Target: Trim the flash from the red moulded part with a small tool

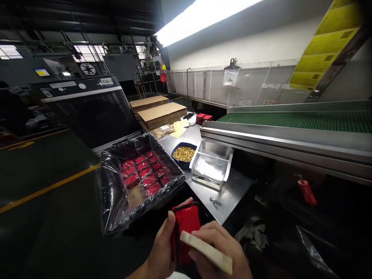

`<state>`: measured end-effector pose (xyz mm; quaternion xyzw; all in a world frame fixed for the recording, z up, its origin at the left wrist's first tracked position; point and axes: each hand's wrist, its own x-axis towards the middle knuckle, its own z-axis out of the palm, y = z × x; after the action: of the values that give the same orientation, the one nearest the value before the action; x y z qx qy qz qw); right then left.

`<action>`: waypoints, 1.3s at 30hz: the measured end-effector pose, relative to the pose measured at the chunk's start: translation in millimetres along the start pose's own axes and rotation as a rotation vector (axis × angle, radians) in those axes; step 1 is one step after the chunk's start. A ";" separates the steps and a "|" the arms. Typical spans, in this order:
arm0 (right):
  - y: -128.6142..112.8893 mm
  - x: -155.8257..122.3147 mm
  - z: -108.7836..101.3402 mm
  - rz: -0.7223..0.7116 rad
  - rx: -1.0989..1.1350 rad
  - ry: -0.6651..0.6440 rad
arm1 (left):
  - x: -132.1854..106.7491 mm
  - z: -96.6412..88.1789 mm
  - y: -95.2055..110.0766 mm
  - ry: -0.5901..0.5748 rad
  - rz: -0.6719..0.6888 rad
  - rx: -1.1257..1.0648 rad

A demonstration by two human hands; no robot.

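Red packet [186, 228] looks light, stiff: your left hand [162, 248] grips its side, right hand [222, 248] pinches pale strip [206, 252] over it.

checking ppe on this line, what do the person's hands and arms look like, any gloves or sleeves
No gloves: the left hand and the right hand are both bare, and no rings, tape or markings show on the fingers. The left forearm is bare at the bottom edge of the view, with no sleeve or watch visible. The right forearm is out of view.
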<state>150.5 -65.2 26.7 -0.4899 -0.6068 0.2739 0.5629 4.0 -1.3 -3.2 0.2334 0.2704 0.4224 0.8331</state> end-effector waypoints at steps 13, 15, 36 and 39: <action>10.3 -13.9 -4.0 0.018 -0.078 0.098 | -2.8 14.1 -7.9 0.040 0.014 0.128; 11.6 -14.0 -6.9 -0.003 -0.049 0.078 | -1.7 14.8 -8.5 0.028 0.054 0.200; 126.7 -7.2 -69.5 0.795 -0.032 0.471 | 4.5 24.4 -0.5 -0.095 -0.239 -0.118; 173.0 12.8 -79.7 0.867 -0.159 0.507 | 1.6 27.5 -0.7 -0.102 -0.261 -0.141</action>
<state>277.3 -7.1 -103.6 -0.7893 -0.2108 0.3075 0.4879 23.0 -4.7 16.4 0.1583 0.2256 0.3161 0.9078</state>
